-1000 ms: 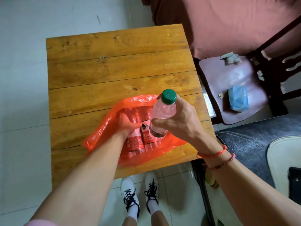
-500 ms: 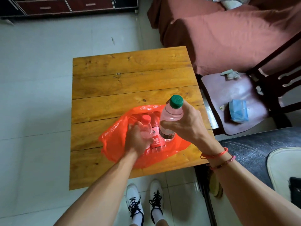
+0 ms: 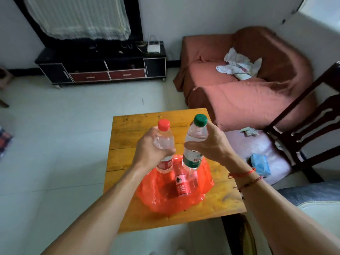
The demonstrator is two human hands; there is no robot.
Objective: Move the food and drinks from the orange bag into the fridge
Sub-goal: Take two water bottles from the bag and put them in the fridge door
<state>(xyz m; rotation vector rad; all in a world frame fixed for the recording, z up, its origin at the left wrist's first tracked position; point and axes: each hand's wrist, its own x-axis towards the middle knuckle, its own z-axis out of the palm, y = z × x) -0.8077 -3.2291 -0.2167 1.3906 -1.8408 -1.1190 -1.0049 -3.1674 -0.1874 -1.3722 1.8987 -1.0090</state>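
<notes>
An orange plastic bag (image 3: 160,199) lies open on the wooden table (image 3: 128,137). One red-labelled bottle (image 3: 182,185) still lies inside it. My left hand (image 3: 150,153) grips a clear water bottle with a red cap (image 3: 164,142), held upright above the bag. My right hand (image 3: 211,144) grips a larger clear water bottle with a green cap (image 3: 196,137), also upright and above the bag. No fridge is in view.
A dark wooden chair (image 3: 301,137) with a blue packet (image 3: 260,164) on its seat stands right of the table. A sofa under a reddish cover (image 3: 239,92) is behind. A black TV cabinet (image 3: 103,69) stands along the far wall. Pale tiled floor (image 3: 55,144) stretches to the left.
My left hand has drawn the red-capped bottle out of the bag and lifted it. My right hand raised the green-capped bottle. The view has tilted up to show the room.
</notes>
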